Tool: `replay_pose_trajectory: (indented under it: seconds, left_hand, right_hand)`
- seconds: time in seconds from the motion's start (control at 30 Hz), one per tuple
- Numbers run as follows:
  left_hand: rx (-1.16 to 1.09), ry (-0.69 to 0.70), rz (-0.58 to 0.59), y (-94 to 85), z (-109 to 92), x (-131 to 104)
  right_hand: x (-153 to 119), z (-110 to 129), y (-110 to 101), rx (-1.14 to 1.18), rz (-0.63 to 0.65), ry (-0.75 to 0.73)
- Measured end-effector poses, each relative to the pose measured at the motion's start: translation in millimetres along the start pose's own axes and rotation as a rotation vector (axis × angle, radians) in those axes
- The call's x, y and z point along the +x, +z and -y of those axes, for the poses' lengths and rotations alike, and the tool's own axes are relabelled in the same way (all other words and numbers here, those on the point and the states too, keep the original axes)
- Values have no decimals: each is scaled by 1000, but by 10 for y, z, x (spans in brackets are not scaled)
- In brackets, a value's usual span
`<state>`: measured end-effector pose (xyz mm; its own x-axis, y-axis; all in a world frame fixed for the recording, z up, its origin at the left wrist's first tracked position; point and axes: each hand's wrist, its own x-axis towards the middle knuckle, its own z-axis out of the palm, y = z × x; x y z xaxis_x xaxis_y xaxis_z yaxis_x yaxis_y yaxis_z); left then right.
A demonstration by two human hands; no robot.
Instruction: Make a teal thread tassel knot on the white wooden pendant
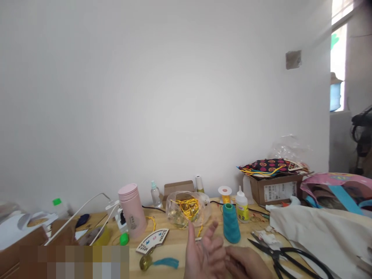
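- While the left hand (203,252) is raised at the bottom edge with its fingers (190,236) spread and pinching nothing, the right hand (247,263) lies just beside it at its 3 o'clock, touching it; whether the right fingers are curled or flat I cannot tell, as they are cut off by the frame.
- At 12 o'clock from the hands, near but apart, sits the clear bag of yellow cord (187,209); a sweep forward could, I judge, drag it and tangle the cord.
- At 1 o'clock stands the teal thread cone (231,224), upright on the worktop (174,248) and close to the fingertips; a careless flick might tip it towards the glue bottle (241,205) behind.
- At 3 o'clock the black scissors (279,254) lie on the worktop near the right hand; a blind reach sideways risks a nick.
- At 10 o'clock the pink flask (132,211) stands further off, so I judge it less at risk.
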<state>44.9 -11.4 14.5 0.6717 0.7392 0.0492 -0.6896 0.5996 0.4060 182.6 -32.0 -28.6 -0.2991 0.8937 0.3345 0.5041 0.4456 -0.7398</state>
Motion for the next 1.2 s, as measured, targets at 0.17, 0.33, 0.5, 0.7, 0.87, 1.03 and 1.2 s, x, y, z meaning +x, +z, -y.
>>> replay_pose_trajectory:
  seconds: [0.17,0.33,0.5,0.7,0.87,1.03,1.2]
  left_hand:
    - [-80,211,-15,109,0,-50]
    - [15,310,9,41,23,-28]
    - [-15,312,67,-25,-6,-12]
    - [-66,345,18,-86,-30,-13]
    - [-50,338,-87,-122,-33,14]
    - [27,326,-139,-83,5,30]
    - [94,289,-83,-7,77,26]
  right_hand:
    - [9,202,-82,-103,-145,19]
    - [-20,217,-76,-134,-189,-42]
    - [-22,258,-61,-175,-138,-24]
    - [21,175,79,-291,87,-85]
    - [33,161,134,-343,221,-241]
    - [-22,254,30,-341,50,-198]
    - [-27,245,1,-280,-16,-169]
